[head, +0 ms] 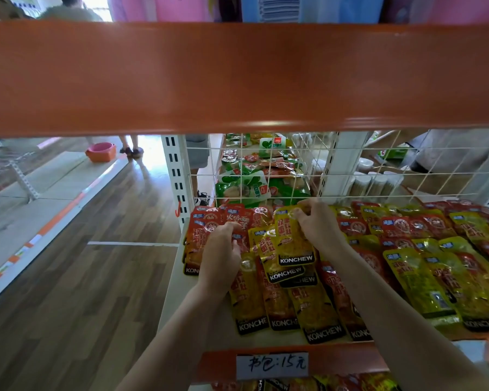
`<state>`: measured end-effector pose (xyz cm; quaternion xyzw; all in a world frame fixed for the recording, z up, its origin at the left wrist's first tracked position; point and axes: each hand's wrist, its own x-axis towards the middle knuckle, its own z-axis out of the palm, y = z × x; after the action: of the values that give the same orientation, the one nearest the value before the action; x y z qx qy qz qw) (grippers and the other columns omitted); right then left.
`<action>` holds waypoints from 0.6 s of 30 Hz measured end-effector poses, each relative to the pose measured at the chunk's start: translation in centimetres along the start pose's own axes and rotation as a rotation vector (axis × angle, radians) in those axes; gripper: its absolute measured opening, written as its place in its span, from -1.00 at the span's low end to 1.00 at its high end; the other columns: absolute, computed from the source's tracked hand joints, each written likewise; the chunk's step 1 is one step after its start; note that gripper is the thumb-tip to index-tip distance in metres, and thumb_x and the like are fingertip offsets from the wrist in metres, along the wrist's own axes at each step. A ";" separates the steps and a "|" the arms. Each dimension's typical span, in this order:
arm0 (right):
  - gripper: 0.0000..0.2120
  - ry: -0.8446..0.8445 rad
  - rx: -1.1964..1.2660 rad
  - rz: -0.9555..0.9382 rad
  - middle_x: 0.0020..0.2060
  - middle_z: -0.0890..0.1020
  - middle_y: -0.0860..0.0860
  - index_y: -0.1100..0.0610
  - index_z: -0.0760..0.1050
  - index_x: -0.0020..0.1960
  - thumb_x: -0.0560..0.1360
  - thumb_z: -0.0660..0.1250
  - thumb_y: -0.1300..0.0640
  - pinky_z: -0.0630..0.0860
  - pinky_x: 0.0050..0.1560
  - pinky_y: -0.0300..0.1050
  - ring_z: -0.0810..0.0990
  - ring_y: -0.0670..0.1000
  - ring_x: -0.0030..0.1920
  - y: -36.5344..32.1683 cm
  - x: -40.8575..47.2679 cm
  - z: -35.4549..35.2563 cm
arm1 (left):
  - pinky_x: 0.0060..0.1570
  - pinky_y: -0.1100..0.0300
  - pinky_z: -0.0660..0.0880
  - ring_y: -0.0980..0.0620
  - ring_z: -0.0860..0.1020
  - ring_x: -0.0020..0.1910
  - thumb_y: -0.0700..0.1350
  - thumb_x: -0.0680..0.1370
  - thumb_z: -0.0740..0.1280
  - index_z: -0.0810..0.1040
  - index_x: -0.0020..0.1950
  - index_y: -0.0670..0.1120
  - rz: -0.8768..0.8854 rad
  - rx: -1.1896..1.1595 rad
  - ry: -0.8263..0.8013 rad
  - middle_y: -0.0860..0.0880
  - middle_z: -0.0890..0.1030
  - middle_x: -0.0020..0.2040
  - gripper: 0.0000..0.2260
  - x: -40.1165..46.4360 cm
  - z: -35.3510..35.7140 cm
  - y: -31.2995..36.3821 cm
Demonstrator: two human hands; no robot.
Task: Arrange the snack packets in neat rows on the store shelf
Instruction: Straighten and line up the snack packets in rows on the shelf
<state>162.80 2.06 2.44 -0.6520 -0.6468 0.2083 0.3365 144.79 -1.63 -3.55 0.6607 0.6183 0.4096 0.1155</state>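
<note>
A yellow KONCHEW packet [293, 238] atop the shelf [172, 280] pile is pinched at its upper edge by right hand [316, 225] fingers, while red packets [206, 235] are gripped by curled left hand [220, 255] fingers.

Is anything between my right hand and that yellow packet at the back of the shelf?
No. The right hand already pinches the top edge of the glossy yellow snack packet; nothing lies between them.

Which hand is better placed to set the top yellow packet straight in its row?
The right hand. Its fingers already pinch the upper edge of the top yellow packet. The left hand lies on the red packets to the left.
</note>
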 end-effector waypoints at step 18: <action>-0.66 -0.127 -0.395 -0.404 0.25 0.48 0.01 0.09 0.42 0.29 0.60 0.13 -0.03 0.29 0.32 0.02 0.39 0.05 0.28 -2.1 -5.6 6.0 | -0.06 0.46 0.44 0.16 0.51 0.04 -0.35 0.50 0.29 0.50 0.20 -0.12 -0.187 -0.340 0.042 0.06 0.54 0.06 -0.70 0.5 -1.2 0.5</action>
<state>156.65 -2.61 -1.07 -0.5485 -0.8114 0.0471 0.1964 144.30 -1.68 -2.25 0.5627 0.6011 0.5094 0.2500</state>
